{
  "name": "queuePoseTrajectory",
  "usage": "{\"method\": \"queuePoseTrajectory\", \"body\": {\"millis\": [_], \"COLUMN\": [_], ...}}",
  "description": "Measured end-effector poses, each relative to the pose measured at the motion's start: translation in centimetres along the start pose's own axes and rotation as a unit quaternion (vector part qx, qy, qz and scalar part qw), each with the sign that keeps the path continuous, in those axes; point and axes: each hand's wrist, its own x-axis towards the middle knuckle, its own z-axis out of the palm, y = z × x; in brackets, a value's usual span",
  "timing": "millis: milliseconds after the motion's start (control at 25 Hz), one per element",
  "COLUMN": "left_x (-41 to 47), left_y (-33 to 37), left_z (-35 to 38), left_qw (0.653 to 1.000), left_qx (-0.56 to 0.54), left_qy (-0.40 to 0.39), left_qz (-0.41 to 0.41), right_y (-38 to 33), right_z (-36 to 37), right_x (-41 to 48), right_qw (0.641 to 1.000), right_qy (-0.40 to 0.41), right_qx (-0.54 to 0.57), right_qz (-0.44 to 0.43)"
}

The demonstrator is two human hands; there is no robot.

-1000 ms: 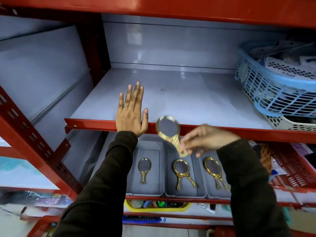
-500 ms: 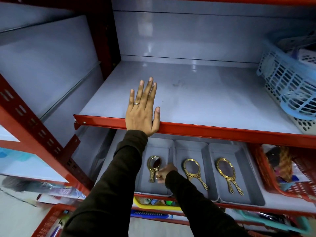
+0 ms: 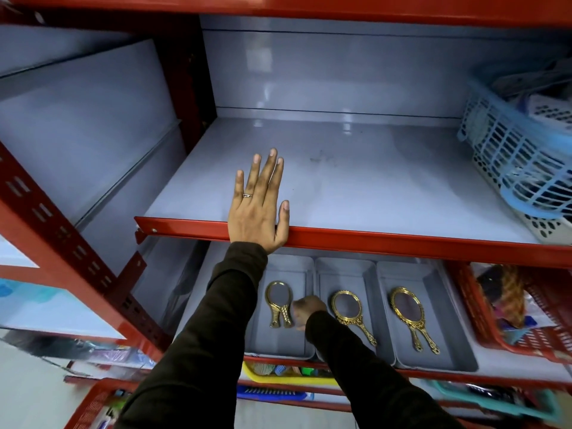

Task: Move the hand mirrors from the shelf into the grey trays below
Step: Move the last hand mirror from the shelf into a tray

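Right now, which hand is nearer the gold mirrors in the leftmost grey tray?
Right. The right hand sits low in the leftmost grey tray, right beside the mirrors. The left hand lies flat on the upper shelf edge, well above.

No readable text; packets in blue basket (image 3: 520, 168) perhaps printed, blurred.
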Motion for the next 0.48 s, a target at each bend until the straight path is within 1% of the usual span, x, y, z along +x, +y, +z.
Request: {"method": "queuePoseTrajectory", "body": {"millis": [80, 120, 200, 240, 320, 400, 480], "left_x": [0.0, 0.0, 0.0, -0.1, -0.6, -2.1, -4.6], "left_y": [0.4, 0.5, 0.5, 0.7, 1.6, 4.3, 8.0], "left_z": [-0.5, -0.7, -1.4, -1.8, -2.6, -3.4, -3.8], "left_qw": [1.0, 1.0, 0.999, 0.998, 0.998, 0.996, 0.991], "left_qx": [-0.006, -0.004, -0.003, -0.005, -0.017, -0.042, -0.083], "left_qy": [-0.013, -0.022, -0.054, -0.064, -0.068, -0.068, -0.083], "left_qz": [-0.004, -0.004, -0.005, -0.008, -0.004, 0.029, 0.062], "right_y": [0.4, 0.8, 1.6, 2.0, 3.3, 4.7, 6.2], "right_z": [-1.6, -2.5, -4.5, -5.8, -7.9, -10.1, -11.9], "right_x": [-1.3, -1.7, -2.8, -3.4, -4.1, -4.8, -5.3], "right_qw": [0.997, 0.992, 0.973, 0.964, 0.956, 0.951, 0.941], "right_qy": [0.012, 0.02, 0.016, 0.016, 0.029, 0.048, 0.05], "right_qx": [0.067, 0.119, 0.231, 0.265, 0.293, 0.306, 0.333], "right_qz": [-0.025, -0.023, -0.011, -0.009, -0.018, -0.023, -0.024]}}
